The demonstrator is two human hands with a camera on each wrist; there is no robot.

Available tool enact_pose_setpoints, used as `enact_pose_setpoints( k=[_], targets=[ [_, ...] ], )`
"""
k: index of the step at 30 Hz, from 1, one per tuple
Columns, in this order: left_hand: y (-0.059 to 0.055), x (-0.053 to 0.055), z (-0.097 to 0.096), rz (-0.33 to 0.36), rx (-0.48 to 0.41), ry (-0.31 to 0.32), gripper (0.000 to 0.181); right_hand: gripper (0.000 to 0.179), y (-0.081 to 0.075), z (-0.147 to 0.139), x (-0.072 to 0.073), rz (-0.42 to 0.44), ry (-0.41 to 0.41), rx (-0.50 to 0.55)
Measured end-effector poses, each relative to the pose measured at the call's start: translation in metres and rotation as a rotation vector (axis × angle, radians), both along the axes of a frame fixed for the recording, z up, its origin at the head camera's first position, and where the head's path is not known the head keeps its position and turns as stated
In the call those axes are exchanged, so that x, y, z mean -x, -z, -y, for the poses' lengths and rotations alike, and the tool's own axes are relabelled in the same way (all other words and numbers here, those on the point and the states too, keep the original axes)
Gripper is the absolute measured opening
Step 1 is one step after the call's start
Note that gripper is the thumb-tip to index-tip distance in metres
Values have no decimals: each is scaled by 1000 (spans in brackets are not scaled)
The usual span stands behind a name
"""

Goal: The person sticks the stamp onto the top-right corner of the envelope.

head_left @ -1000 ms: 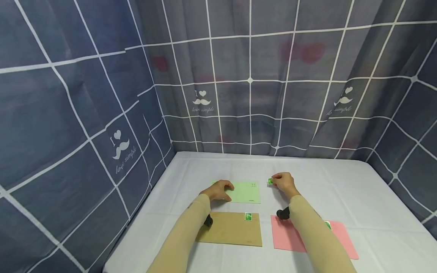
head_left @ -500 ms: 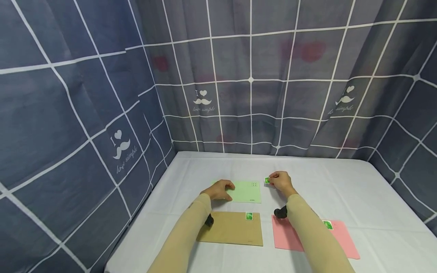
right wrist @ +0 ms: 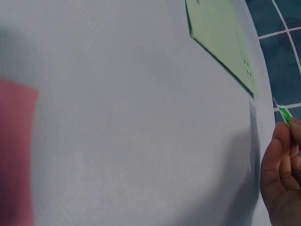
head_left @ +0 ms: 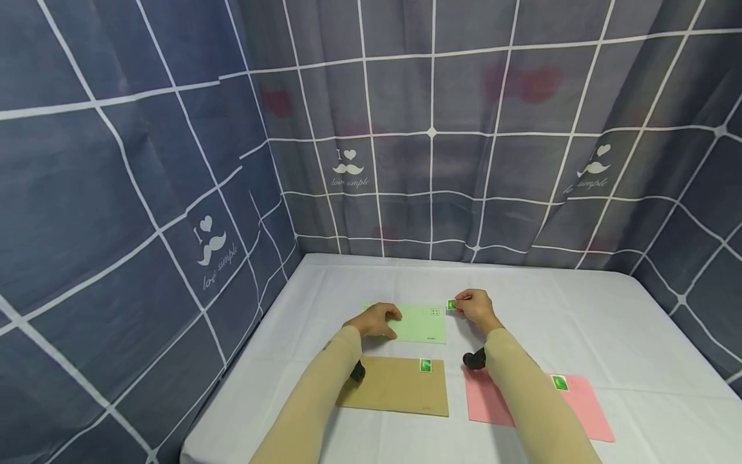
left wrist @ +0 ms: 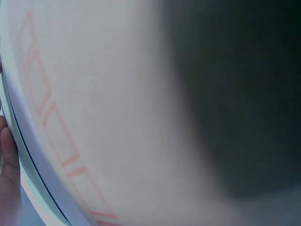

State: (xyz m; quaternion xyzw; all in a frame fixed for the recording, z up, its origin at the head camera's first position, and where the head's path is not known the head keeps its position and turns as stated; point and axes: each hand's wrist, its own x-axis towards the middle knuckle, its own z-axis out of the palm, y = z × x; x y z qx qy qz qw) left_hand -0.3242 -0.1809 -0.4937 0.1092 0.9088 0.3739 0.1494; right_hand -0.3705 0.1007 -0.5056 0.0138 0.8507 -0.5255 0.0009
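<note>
My right hand [head_left: 476, 307] pinches a small green stamp [head_left: 451, 305] with a white border. In the right wrist view the stamp [right wrist: 284, 112] stands up from the fingertips. It is held just right of the upper right corner of a light green envelope [head_left: 418, 325], where a small printed dotted square shows. My left hand [head_left: 377, 320] rests on the left part of that envelope, thumb and fingers spread apart. That hand covers part of the envelope's left side. In the left wrist view only part of the hand [left wrist: 9, 174] shows at the left edge.
Nearer me lies a brown envelope [head_left: 394, 386] with a green stamp [head_left: 426, 365] at its upper right. A pink envelope [head_left: 585, 406] with another stamp [head_left: 559, 383] is partly under my right forearm. A white cloth [head_left: 371, 277] covers the table; a gridded curtain [head_left: 400, 161] surrounds it.
My right hand has moved a little left with the stamp, closer to the green envelope's upper right corner. The left hand stays on the envelope, and the head view has shifted slightly.
</note>
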Motion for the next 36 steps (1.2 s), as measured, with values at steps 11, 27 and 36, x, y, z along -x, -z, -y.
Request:
enact_pose_setpoints(
  k=[11, 27, 36],
  targets=[
    [-1, -1, 0, -4, 4, 2, 44, 15, -2, 7, -1, 6, -12, -7],
    [2, 1, 0, 1, 13, -5, 43, 13, -1, 18, 4, 7, -39, 42],
    [0, -2, -1, -5, -3, -11, 43, 9, -2, 25, 5, 31, -37, 56]
  ],
)
